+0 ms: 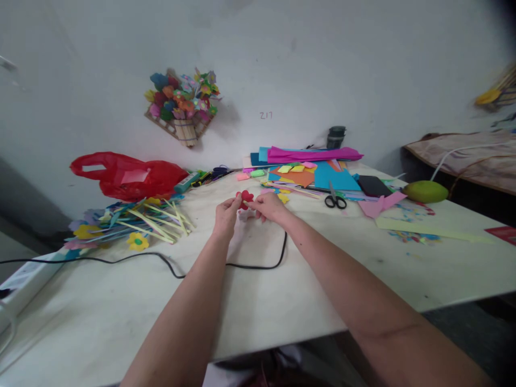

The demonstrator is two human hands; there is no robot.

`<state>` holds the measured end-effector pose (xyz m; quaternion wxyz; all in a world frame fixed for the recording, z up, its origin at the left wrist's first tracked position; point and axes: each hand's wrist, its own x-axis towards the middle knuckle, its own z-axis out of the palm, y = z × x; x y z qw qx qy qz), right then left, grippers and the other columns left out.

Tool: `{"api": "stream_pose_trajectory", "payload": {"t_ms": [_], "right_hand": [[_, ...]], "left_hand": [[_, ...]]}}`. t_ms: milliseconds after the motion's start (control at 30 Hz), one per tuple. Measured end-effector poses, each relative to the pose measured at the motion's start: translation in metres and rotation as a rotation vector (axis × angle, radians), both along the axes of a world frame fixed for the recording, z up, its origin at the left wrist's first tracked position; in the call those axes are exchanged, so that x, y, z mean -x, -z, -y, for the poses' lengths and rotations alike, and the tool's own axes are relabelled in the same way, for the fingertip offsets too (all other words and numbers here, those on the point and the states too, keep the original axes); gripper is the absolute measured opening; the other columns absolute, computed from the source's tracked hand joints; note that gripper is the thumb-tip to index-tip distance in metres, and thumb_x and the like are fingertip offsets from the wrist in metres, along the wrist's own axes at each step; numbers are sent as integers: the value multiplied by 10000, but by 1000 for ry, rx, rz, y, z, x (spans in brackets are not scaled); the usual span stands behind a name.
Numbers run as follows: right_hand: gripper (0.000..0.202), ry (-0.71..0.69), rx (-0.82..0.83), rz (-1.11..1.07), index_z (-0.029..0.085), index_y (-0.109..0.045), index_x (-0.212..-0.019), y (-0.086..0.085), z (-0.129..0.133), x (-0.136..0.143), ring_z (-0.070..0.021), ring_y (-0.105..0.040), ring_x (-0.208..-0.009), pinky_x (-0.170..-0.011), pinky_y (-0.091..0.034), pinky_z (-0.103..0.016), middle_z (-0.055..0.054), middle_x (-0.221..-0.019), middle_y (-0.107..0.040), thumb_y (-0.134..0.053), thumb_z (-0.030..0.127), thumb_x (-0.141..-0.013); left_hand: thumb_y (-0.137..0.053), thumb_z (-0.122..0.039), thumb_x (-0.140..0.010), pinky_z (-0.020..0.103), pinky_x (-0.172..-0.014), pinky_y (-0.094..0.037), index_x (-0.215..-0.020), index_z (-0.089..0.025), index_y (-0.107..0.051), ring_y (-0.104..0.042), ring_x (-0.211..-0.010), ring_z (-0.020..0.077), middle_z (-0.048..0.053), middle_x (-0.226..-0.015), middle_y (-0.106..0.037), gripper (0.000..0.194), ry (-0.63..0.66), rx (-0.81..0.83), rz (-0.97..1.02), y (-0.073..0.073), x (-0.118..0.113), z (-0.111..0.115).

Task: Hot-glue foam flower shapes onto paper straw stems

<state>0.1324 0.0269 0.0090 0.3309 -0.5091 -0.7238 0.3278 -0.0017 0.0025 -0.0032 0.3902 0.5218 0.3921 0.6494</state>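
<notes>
Left hand grips a flower above the bench, right hand touching it, its own hold unclear, scissors at the flower's three o'clock

Wall: pale grey, faintly marked, filling the upper frame; small handwritten number near upper centre. Flower decoration hung left of it. Tabletop: cream, spanning middle and lower frame. Patterned cloth at right edge. Floor: dark, lower right. Light: soft, diffuse.
</notes>
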Motion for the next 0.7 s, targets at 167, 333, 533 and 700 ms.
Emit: {"api": "stream_pose_trajectory", "payload": {"t_ms": [167, 333, 533, 700], "right_hand": [[360, 15, 12, -18, 143, -575, -615, 1, -1, -1, -75, -503, -338, -369, -360, -175, -2, -484, -594, -583, 472, -761], [405, 7, 3, -65, 144, -578, -607, 3, -2, -3, -77, -501, -344, -378, -355, -177, 8, -462, -577, -593, 532, -723], [351, -23, -18, -172, 149, -560, -574, 4, -2, -3, -76, -493, -352, -376, -333, -183, 11, -468, -581, -596, 451, -748], [272, -42, 30, -289, 137, -540, -587, -1, 1, -1, -51, -468, -335, -369, -327, -170, 18, -489, -583, -583, 313, -790]], "left_hand": [[-633, -459, -679, 317, -770, -403, -651, -135, -688, -593, -744, 194, 68, -664, -674, 331, 5, 31, -26, 1, 2, 0], [-587, -461, -704, 332, -804, -404, -707, -130, -679, -610, -806, 213, 79, -748, -692, 344, 39, 44, 87, 4, 2, -5], [-455, -440, -758, 351, -873, -381, -928, -148, -645, -572, -1024, 221, 108, -1071, -654, 388, 25, 98, 224, 2, -1, -8], [-491, -276, -670, 325, -777, -420, -866, -158, -612, -614, -854, 180, 92, -997, -663, 258, -85, 170, 265, 7, 6, -13]]}}
